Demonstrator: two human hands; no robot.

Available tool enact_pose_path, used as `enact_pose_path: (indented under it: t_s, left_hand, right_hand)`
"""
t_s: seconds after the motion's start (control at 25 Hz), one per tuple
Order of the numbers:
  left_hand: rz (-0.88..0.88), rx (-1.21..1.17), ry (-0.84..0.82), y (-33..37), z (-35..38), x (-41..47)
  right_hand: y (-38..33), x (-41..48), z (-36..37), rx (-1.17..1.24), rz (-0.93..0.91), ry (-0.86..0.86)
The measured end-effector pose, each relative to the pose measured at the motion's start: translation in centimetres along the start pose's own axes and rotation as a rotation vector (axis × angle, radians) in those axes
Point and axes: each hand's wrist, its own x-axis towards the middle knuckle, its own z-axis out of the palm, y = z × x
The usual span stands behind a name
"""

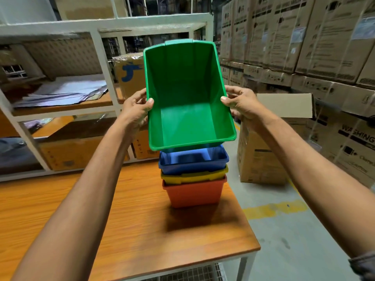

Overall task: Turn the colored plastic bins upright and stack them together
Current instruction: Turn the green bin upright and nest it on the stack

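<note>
Green bin [182, 110], rim gripped by left hand [135, 110] and right hand [241, 106], tilted above stack [193, 179] for nesting

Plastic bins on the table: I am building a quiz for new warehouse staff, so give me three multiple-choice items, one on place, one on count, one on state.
1. Where does the nested stack stand? A the floor B the wooden table C a shelf
2. How many bins are in it? A two B three C five
3. How is the green bin? A upside down on the table B nested in the stack C held tilted above the stack
Answers: 1 B, it stands near the table's right edge. 2 B, blue bin, yellow bin and orange bin. 3 C, the left hand and right hand grip its sides.
</note>
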Motion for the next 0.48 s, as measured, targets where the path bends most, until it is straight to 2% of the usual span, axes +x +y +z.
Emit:
enact_pose_path:
  t_s: [0.12, 0.24, 0.48]
  left_hand:
    - [-0.083, 0.015, 0.085, -1.0, 0.9, 0.7]
    - [-0.169, 0.02, 0.103, -2.2, 1.2, 1.2]
    - [-0.218, -0.007, 0.136, -3.3, 2.0, 1.6]
  right_hand:
    - [1.0, 0.9, 0.1, 0.027, 0.097, 0.04]
    - [2.1, 1.3, -0.2, 0.008, 0.179, 0.025]
    - [2.9, 1.4, -0.4, 0.023, 0.22, 0.03]
